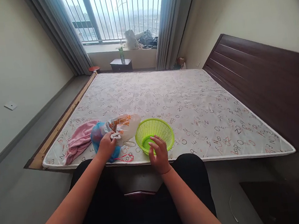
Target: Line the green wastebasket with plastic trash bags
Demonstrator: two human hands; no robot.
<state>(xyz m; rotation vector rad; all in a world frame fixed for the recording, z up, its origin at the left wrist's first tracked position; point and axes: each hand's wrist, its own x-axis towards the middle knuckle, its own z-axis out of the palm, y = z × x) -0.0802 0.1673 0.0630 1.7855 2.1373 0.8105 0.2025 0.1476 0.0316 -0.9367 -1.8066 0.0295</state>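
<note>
My left hand [106, 146] is closed on the gathered handles of a whitish plastic bag [128, 126] with orange print, near the mattress's front edge. Beneath and left of it sits a blue plastic bag [96, 137], its contents hard to make out. My right hand [159, 154] hovers over the front rim of a lime-green plastic basket [154, 124], fingers apart and bent, holding nothing. The visible part of the basket's inside shows only its green bottom. A pink cloth [81, 138] lies crumpled left of the bags. A thin red string [127, 158] lies in front of them.
The letter-printed mattress [180, 98] rests on a wooden bed frame [69, 111], with a dark headboard [254, 65] at right. Beyond it stand a small nightstand [121, 64] with a green glass vase [121, 54]. A white cable [232, 210] lies on the floor at lower right.
</note>
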